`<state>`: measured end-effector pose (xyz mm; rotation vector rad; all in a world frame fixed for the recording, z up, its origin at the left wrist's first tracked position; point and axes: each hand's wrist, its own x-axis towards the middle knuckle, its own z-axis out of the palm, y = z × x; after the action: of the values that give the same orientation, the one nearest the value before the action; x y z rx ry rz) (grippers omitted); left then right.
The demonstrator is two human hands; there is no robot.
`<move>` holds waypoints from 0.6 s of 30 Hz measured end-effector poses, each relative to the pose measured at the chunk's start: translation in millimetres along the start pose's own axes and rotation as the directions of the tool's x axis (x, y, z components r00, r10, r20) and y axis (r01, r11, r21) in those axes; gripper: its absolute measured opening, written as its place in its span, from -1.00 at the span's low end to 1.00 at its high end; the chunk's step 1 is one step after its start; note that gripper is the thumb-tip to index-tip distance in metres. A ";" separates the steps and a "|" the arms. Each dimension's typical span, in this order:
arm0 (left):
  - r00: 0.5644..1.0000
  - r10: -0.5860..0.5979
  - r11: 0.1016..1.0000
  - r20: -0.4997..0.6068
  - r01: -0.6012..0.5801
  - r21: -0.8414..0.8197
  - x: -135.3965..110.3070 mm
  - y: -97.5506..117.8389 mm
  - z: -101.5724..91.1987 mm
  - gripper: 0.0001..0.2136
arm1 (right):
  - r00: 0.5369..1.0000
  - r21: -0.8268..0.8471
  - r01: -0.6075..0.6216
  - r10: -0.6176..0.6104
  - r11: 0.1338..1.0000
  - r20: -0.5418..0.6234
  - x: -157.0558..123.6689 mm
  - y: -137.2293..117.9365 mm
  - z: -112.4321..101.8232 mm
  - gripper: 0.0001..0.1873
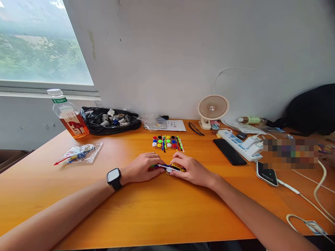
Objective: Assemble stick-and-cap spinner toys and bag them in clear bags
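Note:
My left hand (142, 168) and my right hand (192, 169) meet over the middle of the table. Between their fingertips is a small bundle of coloured plastic pieces (169, 169), with a white arrow-shaped one on top and blue, yellow and green parts showing. Fingers of both hands are closed on its two ends and hide part of it. Just beyond my hands lie two groups of round coloured discs (157, 142) with thin coloured sticks (180, 143) beside them. A clear plastic bag (81, 153) holding more coloured pieces, including a red arrow, lies to the left.
A tea bottle (72, 120) stands at the back left next to a black bag of scraps (112, 125). Farther right are a small fan (213, 108), folded glasses (195, 128), a black phone (229, 152), a power strip (239, 144) and a charging phone (266, 173) with cables.

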<state>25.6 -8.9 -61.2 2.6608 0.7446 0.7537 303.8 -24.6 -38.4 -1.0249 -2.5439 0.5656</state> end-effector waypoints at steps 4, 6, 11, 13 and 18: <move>1.000 -0.019 1.000 -0.022 0.019 0.022 -0.5 -2.5 2.2 -0.76 | 0.999 -0.003 0.034 -0.034 0.999 0.019 1.9 3.4 2.8 -0.66; 1.000 -0.029 0.999 -0.011 0.030 0.028 -0.1 -2.3 2.0 -0.73 | 0.999 -0.004 0.041 -0.041 0.999 0.024 2.0 5.5 1.8 -0.64; 0.999 -0.053 0.997 -0.013 0.053 0.057 -0.3 1.6 -7.2 -0.63 | 0.998 -0.068 0.054 -0.053 0.996 0.028 0.8 5.2 -4.4 -0.57; 0.999 -0.038 0.999 -0.016 0.039 0.028 -1.0 2.7 -15.9 -0.56 | 0.998 -0.100 0.056 -0.054 0.993 0.022 -0.3 1.9 -6.0 -0.50; 0.983 -0.130 0.990 -0.133 0.136 0.036 2.4 -3.2 -42.5 -0.65 | 0.996 -0.153 0.083 -0.089 0.985 -0.030 -0.8 -0.8 -7.4 -0.47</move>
<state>2.6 0.1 -26.4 2.5889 0.9736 0.8903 307.2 -24.1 -31.8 -0.9597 -2.6167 0.3316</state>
